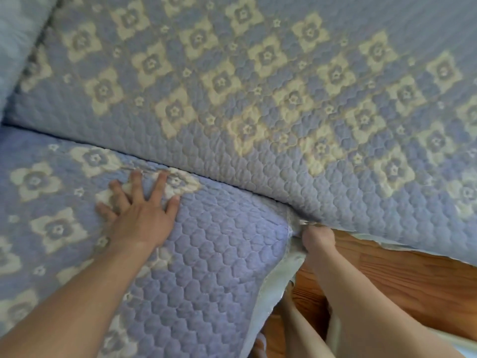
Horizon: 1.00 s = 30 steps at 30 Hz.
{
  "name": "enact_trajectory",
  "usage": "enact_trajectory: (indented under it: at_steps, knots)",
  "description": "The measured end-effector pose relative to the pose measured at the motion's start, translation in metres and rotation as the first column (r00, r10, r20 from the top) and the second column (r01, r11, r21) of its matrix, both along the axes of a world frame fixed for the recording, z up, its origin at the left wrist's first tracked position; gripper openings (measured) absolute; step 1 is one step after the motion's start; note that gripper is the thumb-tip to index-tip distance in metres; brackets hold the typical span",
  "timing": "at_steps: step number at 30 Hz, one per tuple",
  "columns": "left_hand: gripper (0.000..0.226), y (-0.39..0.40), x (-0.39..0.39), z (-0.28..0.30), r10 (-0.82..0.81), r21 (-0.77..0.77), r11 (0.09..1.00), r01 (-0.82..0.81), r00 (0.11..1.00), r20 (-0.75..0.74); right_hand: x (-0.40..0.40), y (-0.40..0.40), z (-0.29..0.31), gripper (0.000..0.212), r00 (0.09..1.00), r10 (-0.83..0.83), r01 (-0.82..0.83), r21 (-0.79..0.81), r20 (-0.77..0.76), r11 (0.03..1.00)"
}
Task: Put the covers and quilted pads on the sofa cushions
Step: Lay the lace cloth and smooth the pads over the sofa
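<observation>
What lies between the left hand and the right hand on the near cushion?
In the head view, only plain quilted pad without flowers lies between the flat left hand and the right hand gripping its corner edge.

**Body notes: arms and hands, head view**

Both forearms bare; no sleeves seen. Left hand (140, 215), centre left of frame: no ring, watch or glove visible. Right hand (318, 240), lower right of centre: wrist bare too. Picture slightly blurred; nails unclear.
</observation>
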<state>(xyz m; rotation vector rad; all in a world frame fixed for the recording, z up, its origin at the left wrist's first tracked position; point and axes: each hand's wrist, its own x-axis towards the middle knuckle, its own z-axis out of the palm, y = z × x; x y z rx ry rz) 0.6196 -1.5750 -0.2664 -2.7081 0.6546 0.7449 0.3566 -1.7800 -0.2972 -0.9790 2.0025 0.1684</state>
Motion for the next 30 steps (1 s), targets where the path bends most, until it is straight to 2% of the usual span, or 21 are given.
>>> enact_trajectory:
  at_steps: [2, 3, 4, 5, 6, 7, 9, 10, 12, 14, 17, 18, 21, 24, 27, 30]
  knots:
    - [0.064, -0.002, 0.003, 0.0, -0.037, -0.036, 0.999, 0.037, 0.999, -0.002, 0.018, 0.013, 0.012, 0.036, 0.964, 0.242, -0.251, -0.071, -0.114, 0.965]
    - [0.063, -0.002, 0.003, 0.0, -0.067, -0.064, 0.996, 0.065, 0.998, -0.019, 0.027, 0.025, 0.024, 0.036, 0.923, 0.364, -0.381, -0.162, -0.122, 0.91]
    - [0.062, 0.001, 0.006, 0.003, -0.086, -0.1, 0.992, 0.083, 0.996, -0.035, 0.039, 0.041, 0.038, 0.031, 0.861, 0.497, -0.503, -0.318, -0.108, 0.804]
    - [0.06, 0.005, 0.009, 0.005, -0.106, -0.15, 0.984, 0.098, 0.993, -0.044, 0.052, 0.056, 0.047, 0.026, 0.767, 0.637, -0.579, -0.51, -0.077, 0.635]
    - [0.058, 0.01, 0.014, 0.006, -0.122, -0.213, 0.97, 0.114, 0.992, -0.029, 0.069, 0.068, 0.06, 0.021, 0.634, 0.77, -0.615, -0.648, -0.069, 0.449]
    - [0.055, 0.019, 0.025, 0.009, -0.104, -0.276, 0.956, 0.103, 0.995, 0.013, 0.091, 0.076, 0.063, 0.02, 0.483, 0.874, -0.64, -0.704, -0.055, 0.309]
    - [0.054, 0.042, 0.056, 0.01, -0.002, -0.337, 0.941, 0.043, 0.993, 0.122, 0.139, 0.082, 0.058, 0.028, 0.187, 0.98, -0.715, -0.693, -0.066, 0.089]
    - [0.055, 0.054, 0.074, 0.01, 0.036, -0.321, 0.947, 0.018, 0.986, 0.16, 0.162, 0.084, 0.052, 0.034, 0.098, 0.992, -0.766, -0.642, -0.074, 0.027]
    - [0.059, 0.075, 0.114, 0.008, -0.052, -0.222, 0.97, 0.099, 0.977, 0.207, 0.198, 0.086, 0.043, 0.041, 0.024, 0.989, -0.83, -0.554, -0.143, -0.06]
    - [0.063, 0.078, 0.154, 0.009, -0.242, -0.157, 0.949, 0.272, 0.953, 0.184, 0.21, 0.089, 0.039, 0.038, 0.049, 0.973, -0.848, -0.524, -0.225, -0.078]
    - [0.063, 0.059, 0.203, 0.017, -0.408, -0.164, 0.89, 0.427, 0.903, 0.136, 0.186, 0.1, 0.037, 0.045, 0.052, 0.933, -0.87, -0.475, -0.355, -0.133]
    - [0.063, 0.053, 0.215, 0.019, -0.457, -0.157, 0.868, 0.47, 0.882, 0.117, 0.177, 0.102, 0.038, 0.051, 0.048, 0.925, -0.896, -0.425, -0.377, -0.126]
    - [0.057, 0.046, 0.232, 0.024, -0.597, -0.121, 0.792, 0.599, 0.8, 0.051, 0.175, 0.098, 0.044, 0.056, 0.078, 0.942, -0.962, -0.274, -0.328, -0.015]
    - [0.062, 0.066, 0.232, 0.021, -0.605, -0.138, 0.792, 0.595, 0.795, -0.039, 0.186, 0.087, 0.05, 0.057, 0.08, 0.975, -0.977, -0.208, -0.207, 0.036]
    - [0.081, 0.063, 0.232, 0.022, -0.504, -0.154, 0.859, 0.487, 0.858, -0.097, 0.195, 0.078, 0.052, 0.063, 0.037, 0.994, -0.99, -0.142, -0.101, 0.023]
    - [0.078, 0.022, 0.232, 0.018, -0.435, 0.036, 0.889, 0.456, 0.867, -0.243, 0.195, 0.069, 0.046, 0.062, 0.02, 0.999, -0.992, -0.128, -0.048, 0.014]
